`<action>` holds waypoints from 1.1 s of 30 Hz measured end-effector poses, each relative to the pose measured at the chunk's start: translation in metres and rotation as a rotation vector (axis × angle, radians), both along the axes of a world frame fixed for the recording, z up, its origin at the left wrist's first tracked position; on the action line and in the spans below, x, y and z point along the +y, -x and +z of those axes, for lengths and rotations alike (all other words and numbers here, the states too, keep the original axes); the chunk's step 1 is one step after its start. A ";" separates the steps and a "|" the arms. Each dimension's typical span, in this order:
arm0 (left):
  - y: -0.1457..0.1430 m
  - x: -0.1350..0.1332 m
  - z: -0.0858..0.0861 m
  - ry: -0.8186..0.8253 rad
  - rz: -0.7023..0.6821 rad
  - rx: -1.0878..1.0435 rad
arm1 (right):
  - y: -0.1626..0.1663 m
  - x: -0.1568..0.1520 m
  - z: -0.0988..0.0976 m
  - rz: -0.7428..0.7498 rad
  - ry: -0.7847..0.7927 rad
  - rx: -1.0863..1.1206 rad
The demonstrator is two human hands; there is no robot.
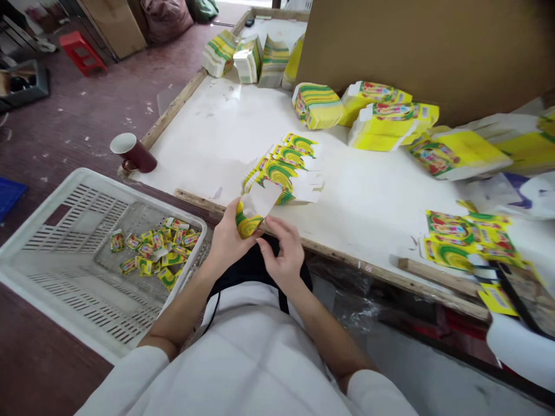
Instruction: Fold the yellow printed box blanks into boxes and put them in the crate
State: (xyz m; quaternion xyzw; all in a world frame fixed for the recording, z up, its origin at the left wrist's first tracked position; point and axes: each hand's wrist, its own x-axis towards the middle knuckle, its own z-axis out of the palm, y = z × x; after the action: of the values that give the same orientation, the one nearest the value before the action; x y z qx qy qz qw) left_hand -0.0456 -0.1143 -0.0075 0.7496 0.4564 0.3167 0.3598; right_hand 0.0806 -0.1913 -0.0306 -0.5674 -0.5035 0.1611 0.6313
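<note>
My left hand (232, 240) is closed round a small yellow and green carton (247, 222). Its white end flap (262, 197) stands up unfolded. My right hand (282, 248) is at the carton's right end, fingers curled, with index finger and thumb at its edge. Just beyond, on the white table (347, 190), lies a fanned row of flat cartons (280, 173) with white flaps towards the right. To the left of my left arm, a white plastic basket (82, 179) on the floor side holds many small folded cartons (160, 245).
A maroon mug (134, 155) stands at the table's left corner. Stacked carton bundles (318, 106) line the back, before a large cardboard sheet (416, 52). More flat cartons (455, 237) and a wooden strip (437, 277) lie at right. A red stool (82, 52) stands on the floor.
</note>
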 end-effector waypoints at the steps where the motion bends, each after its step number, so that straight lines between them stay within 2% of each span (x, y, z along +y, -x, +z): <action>1: 0.002 0.000 -0.001 -0.019 -0.030 0.001 | -0.004 0.003 0.003 0.008 0.026 0.119; 3: 0.006 -0.001 -0.002 -0.046 -0.116 0.007 | -0.016 0.012 0.008 0.084 0.099 0.370; 6: 0.010 -0.005 -0.004 -0.091 -0.222 0.002 | -0.033 0.028 0.011 0.338 0.329 0.724; 9: 0.011 -0.008 -0.008 -0.136 -0.221 0.017 | -0.035 0.034 0.001 0.503 0.560 1.013; 11: 0.011 -0.009 -0.009 -0.140 -0.207 0.023 | -0.028 0.032 -0.007 0.540 0.566 1.078; 14: 0.010 -0.006 -0.010 -0.103 -0.180 -0.001 | -0.019 0.025 -0.013 0.603 0.396 1.006; 16: 0.008 -0.004 -0.009 -0.087 -0.169 -0.006 | -0.016 0.021 -0.009 0.588 0.319 0.938; 20: 0.002 -0.004 -0.010 -0.122 -0.197 0.007 | -0.018 0.024 0.000 0.451 0.385 0.954; 24: 0.001 -0.007 -0.015 -0.224 -0.252 0.070 | -0.021 0.031 -0.003 0.444 0.479 0.919; 28: 0.005 -0.007 -0.020 -0.231 -0.263 0.168 | -0.022 0.028 -0.009 0.500 0.457 0.590; 31: 0.006 -0.004 -0.028 -0.194 -0.313 0.186 | -0.017 0.018 -0.006 0.544 0.366 0.272; 33: 0.006 0.000 -0.034 -0.229 -0.364 0.172 | -0.011 0.012 -0.004 0.546 0.292 0.071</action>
State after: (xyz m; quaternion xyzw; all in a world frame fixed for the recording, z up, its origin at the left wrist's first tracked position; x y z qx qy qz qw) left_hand -0.0518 -0.1144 -0.0412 0.8797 0.3036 0.2313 0.2836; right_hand 0.0920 -0.1797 -0.0342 -0.4899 -0.5863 0.4151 0.4939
